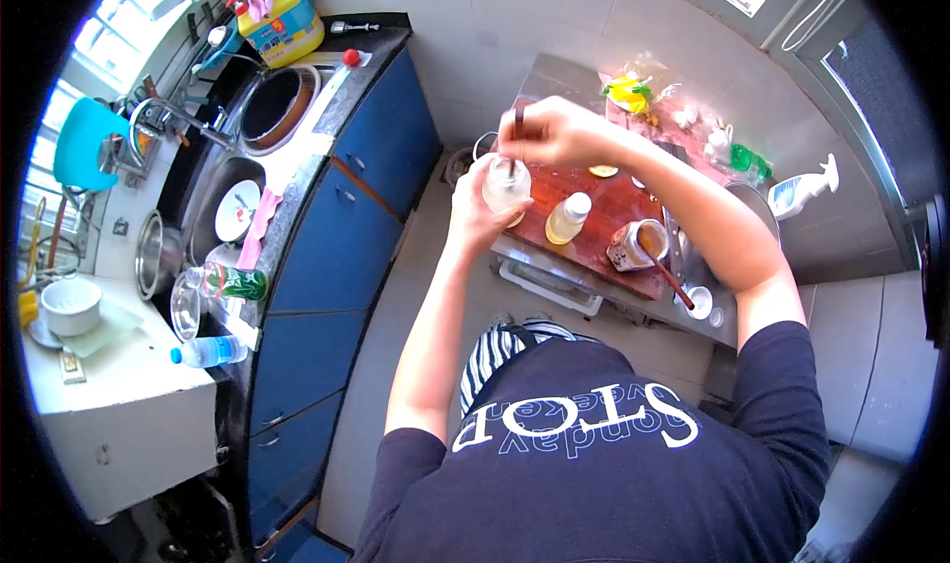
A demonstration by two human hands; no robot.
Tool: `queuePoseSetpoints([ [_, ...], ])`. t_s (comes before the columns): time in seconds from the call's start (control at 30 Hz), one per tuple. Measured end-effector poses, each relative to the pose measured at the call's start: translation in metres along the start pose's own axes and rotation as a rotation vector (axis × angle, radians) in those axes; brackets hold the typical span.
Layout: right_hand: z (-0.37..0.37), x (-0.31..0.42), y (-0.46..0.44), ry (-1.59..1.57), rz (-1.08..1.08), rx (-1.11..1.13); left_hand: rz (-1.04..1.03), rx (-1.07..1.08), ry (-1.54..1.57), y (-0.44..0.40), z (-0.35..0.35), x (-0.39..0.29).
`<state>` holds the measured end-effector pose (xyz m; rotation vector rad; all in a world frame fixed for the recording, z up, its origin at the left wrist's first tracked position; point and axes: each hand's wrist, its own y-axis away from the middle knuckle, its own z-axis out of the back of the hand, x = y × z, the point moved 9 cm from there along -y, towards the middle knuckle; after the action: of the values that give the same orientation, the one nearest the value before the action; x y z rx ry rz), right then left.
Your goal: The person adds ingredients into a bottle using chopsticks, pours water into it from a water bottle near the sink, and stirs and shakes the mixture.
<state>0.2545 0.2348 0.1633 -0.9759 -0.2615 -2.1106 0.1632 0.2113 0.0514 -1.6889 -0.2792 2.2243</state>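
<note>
My left hand (pixel 477 217) is wrapped round a clear bottle (pixel 507 189) above the left edge of a red-brown wooden board (pixel 594 241). Over the bottle's mouth, my right hand (pixel 554 136) grips a dark stick (pixel 520 120), whose lower end reaches into the bottle. A second bottle with pale yellow liquid (pixel 567 220) stands upright on the board, right of my left hand. Farther right is an open jar (pixel 636 244) with a brown-red spoon handle (pixel 673 281) slanting out of it. A small white cup (pixel 700 303) is near the handle's end. A lemon piece (pixel 603 171) lies behind.
A white spray bottle (pixel 800 191), a green bottle (pixel 750 160) and a yellow packet (pixel 628 94) are at the back right. Blue cabinets (pixel 327 256) with a sink (pixel 210 207), a plate (pixel 237 211) and a water bottle (pixel 210 351) stand left.
</note>
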Motion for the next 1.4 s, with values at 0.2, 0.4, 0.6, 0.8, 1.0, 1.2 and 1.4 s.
queuePoseSetpoints([
  [0.2,-0.011,-0.007,0.000,0.061,-0.043,0.154,-0.047,-0.034,-0.025,0.000,0.003,-0.008],
  [0.4,-0.011,0.001,0.001,0.155,-0.029,0.173,-0.034,-0.011,-0.005,0.000,0.001,-0.011],
  [0.6,0.005,0.003,-0.005,0.009,0.033,-0.020,-0.017,-0.015,0.032,0.001,0.001,-0.004],
  [0.8,0.003,-0.005,-0.004,-0.233,-0.040,-0.058,0.017,0.034,-0.021,0.002,-0.004,0.008],
  [1.0,-0.022,-0.009,0.003,0.277,-0.100,0.206,0.067,0.112,-0.024,0.002,-0.009,0.006],
  [1.2,0.027,-0.019,0.002,-0.275,-0.156,-0.236,0.000,-0.014,0.042,0.002,-0.001,-0.002],
  [1.4,0.063,0.017,0.012,-0.110,0.008,-0.352,0.006,-0.023,0.059,0.002,0.000,-0.005],
])
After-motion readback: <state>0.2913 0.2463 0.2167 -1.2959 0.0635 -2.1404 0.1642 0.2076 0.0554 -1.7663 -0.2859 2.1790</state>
